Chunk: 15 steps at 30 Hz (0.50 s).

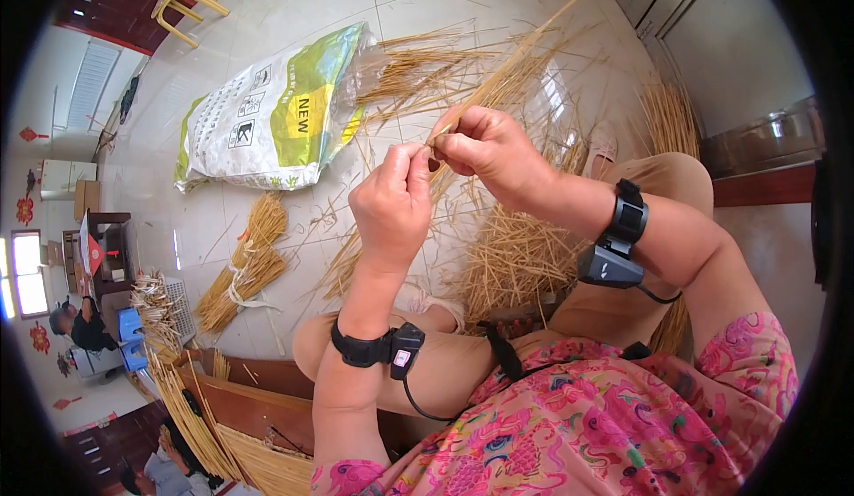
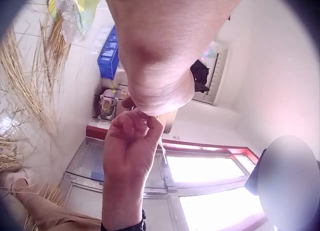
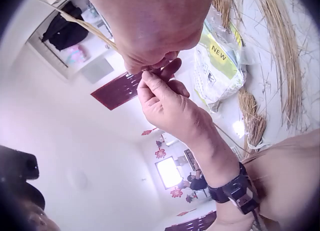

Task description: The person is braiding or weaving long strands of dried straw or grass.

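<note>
Both hands meet above the floor in the head view. The right hand [image 1: 487,151] pinches a straw stalk [image 1: 543,29] that extends to the upper right, its fingers curled round it. Fingertips of the left hand [image 1: 391,198] pinch the stalk's near end, touching or almost touching the right thumb. In the right wrist view the stalk [image 3: 85,25] sticks out past the right hand [image 3: 150,26], while the left hand [image 3: 172,108] pinches beneath it. The exact grip point is hidden by the fingers.
A white and green sack [image 1: 258,113] lies on the tiled floor beside tied straw bundles [image 1: 245,269]. Loose straw [image 1: 516,256] is heaped by the legs. A wooden box [image 1: 258,407] stands at the lower left, metal cabinets [image 1: 756,60] at the right. A person [image 1: 87,322] sits far left.
</note>
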Available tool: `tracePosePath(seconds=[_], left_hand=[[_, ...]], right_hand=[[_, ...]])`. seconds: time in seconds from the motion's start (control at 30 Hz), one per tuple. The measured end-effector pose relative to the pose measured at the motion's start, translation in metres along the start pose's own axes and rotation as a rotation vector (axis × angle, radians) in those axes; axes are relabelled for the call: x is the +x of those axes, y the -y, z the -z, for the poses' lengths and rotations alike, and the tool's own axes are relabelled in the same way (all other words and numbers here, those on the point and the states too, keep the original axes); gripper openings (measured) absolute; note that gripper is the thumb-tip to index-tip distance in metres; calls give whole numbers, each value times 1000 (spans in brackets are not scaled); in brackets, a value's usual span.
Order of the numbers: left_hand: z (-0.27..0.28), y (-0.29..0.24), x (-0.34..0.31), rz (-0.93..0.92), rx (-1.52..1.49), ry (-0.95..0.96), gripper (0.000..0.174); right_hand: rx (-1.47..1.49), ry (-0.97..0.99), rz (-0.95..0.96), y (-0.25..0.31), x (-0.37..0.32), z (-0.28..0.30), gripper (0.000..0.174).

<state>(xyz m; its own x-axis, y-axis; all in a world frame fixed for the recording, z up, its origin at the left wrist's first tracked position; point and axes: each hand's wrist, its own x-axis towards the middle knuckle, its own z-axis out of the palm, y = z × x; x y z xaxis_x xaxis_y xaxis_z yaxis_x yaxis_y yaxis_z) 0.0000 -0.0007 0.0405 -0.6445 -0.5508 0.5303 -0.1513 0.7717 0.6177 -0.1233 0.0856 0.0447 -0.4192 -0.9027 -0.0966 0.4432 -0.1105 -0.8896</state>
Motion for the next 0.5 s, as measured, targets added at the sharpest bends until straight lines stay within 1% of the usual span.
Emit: tracePosePath(seconds=[0.1,0.17,0.2,0.3,0.5], left_hand=[[1,2,1,-14,37,-25,6],[2,0,1,-73,145,-31,7],[3,0,1,-102,199,-34,8],[2,0,0,-152,227,-49,10],[1,0,0,-186,241,-30,8]], right_hand=[[-87,4,33,1,-1,-1,9],[-147,-17,44,0,-1,-1,9],[-139,-17,41,1,-1,-1,9],[-110,-22,33,2,-1,-2,8],[-82,-38,16,3,0,-2,7]])
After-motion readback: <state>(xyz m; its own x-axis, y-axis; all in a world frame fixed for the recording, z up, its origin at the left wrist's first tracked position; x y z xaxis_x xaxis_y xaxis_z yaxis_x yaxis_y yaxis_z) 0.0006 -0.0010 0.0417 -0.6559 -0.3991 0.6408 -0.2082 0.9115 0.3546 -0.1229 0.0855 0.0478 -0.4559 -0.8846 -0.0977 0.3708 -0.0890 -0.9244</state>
